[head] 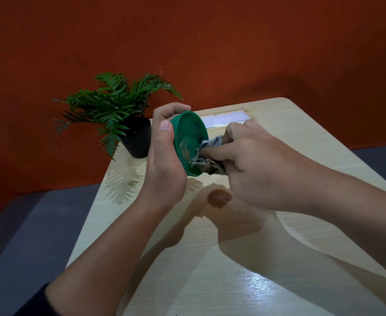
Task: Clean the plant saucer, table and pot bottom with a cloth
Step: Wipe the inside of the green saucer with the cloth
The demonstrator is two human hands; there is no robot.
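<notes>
From the head camera, the left hand (164,156) is gripping a green plant saucer (188,142) and holding it up above the tabletop (267,258), tilted on edge so that its inner face is turning toward the right. The thumb is lying along the near rim and the fingers are curling over the far rim. Brownish smears are showing on the inner face of the saucer, toward its lower half.

The right hand (251,163) is clutching a crumpled grey cloth (208,160), its fingers curling round the bunched fabric, and is pressing the cloth against the lower right part of the saucer's inner face. One finger is reaching forward along the cloth toward the smears. The two hands are sitting close together, with the saucer and cloth between them.

Under the hands, a small brown stain (219,198) is lying on the pale wood-grain tabletop, just beside the shadow of the right wrist. The surface is glossy and is reflecting the arms and the leaves.

At the far left corner of the tabletop, a black pot (137,140) is standing upright, carrying a green fern-like plant (112,103) whose fronds are spreading out past the table edge. The pot is standing just left of the left hand, apart from the saucer.

A pale rectangular strip (224,117) is lying flat near the far edge of the tabletop, behind the hands. An orange-red wall (210,42) is rising behind everything.
</notes>
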